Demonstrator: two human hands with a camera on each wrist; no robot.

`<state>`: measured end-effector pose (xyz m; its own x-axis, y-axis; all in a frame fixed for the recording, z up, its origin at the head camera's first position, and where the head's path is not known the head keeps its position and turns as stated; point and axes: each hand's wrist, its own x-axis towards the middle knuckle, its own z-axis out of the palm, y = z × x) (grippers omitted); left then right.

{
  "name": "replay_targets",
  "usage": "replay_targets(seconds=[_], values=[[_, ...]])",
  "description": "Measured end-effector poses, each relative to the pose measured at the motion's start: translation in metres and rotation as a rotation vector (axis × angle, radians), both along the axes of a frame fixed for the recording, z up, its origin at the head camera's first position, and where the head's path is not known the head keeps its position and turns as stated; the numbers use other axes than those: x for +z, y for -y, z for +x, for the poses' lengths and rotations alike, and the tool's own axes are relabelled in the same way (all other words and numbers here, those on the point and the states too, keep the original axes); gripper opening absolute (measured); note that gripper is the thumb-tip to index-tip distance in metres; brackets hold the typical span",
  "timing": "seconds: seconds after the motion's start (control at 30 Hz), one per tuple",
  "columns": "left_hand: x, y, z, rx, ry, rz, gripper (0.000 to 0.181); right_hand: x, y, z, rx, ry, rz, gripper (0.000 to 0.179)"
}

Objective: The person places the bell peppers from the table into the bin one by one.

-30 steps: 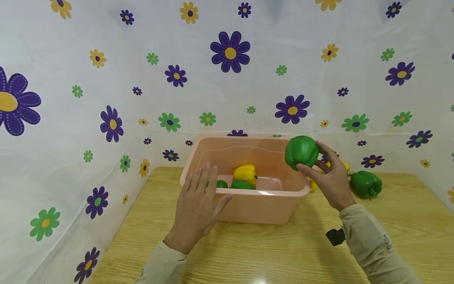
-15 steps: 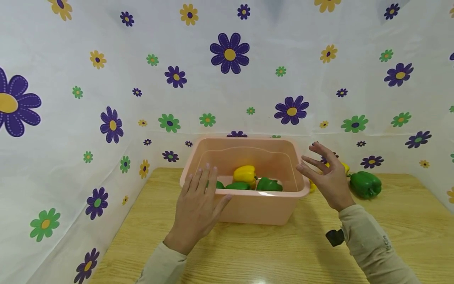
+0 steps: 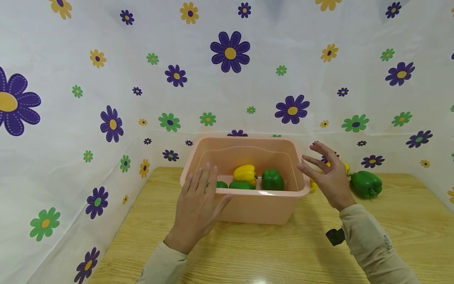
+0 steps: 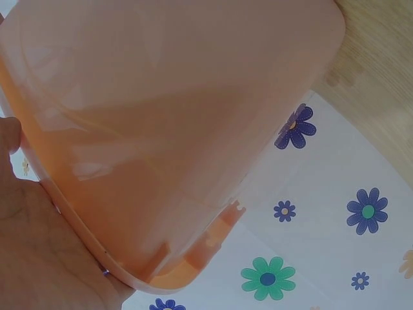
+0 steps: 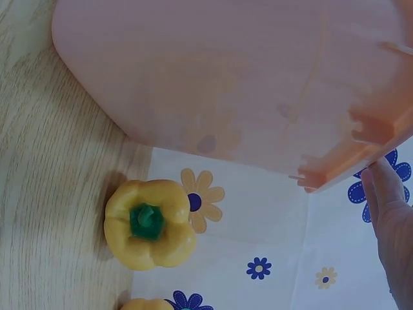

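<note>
A pink plastic tub (image 3: pixel 259 211) stands on the table. Inside lie a yellow bell pepper (image 3: pixel 244 173) and green ones, including a blocky green bell pepper (image 3: pixel 272 180) at the right and a flatter-looking green pepper (image 3: pixel 242 185), partly hidden by the front rim. My left hand (image 3: pixel 196 209) rests with straight fingers over the tub's front left rim, covering part of another green pepper (image 3: pixel 221 184). My right hand (image 3: pixel 328 179) hovers at the right rim, fingers and thumb spread apart with nothing between them. In the right wrist view its fingers (image 5: pixel 387 219) show beside the tub's edge.
Right of the tub, a green bell pepper (image 3: pixel 366 184) lies on the wooden table (image 3: pixel 248 252). Yellow peppers (image 3: pixel 345 169) sit partly hidden behind the right hand; the right wrist view shows one yellow pepper (image 5: pixel 150 224) stem-on. A flower-print sheet (image 3: pixel 198 94) hangs behind.
My right hand has let go of the green bell pepper, which has dropped into the tub's right part and turned over there. The left hand has stayed in place.
</note>
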<state>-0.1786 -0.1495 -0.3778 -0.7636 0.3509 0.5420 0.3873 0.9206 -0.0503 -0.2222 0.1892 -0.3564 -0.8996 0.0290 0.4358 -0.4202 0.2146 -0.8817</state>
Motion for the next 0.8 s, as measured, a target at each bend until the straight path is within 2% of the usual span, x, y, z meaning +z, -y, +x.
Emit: replay_targets(seconds=[0.4, 0.6, 0.8], values=[[0.0, 0.0, 0.0, -0.002, -0.011, 0.001, 0.08, 0.006, -0.004, -0.004, -0.02, -0.014, 0.022, 0.072], [0.0, 0.0, -0.001, 0.0, -0.001, 0.001, 0.08, 0.009, -0.009, -0.009, -0.087, -0.048, -0.016, 0.065], [-0.001, 0.0, -0.001, 0.005, -0.004, -0.001, 0.082, 0.002, -0.014, -0.015, -0.175, -0.012, -0.074, 0.058]])
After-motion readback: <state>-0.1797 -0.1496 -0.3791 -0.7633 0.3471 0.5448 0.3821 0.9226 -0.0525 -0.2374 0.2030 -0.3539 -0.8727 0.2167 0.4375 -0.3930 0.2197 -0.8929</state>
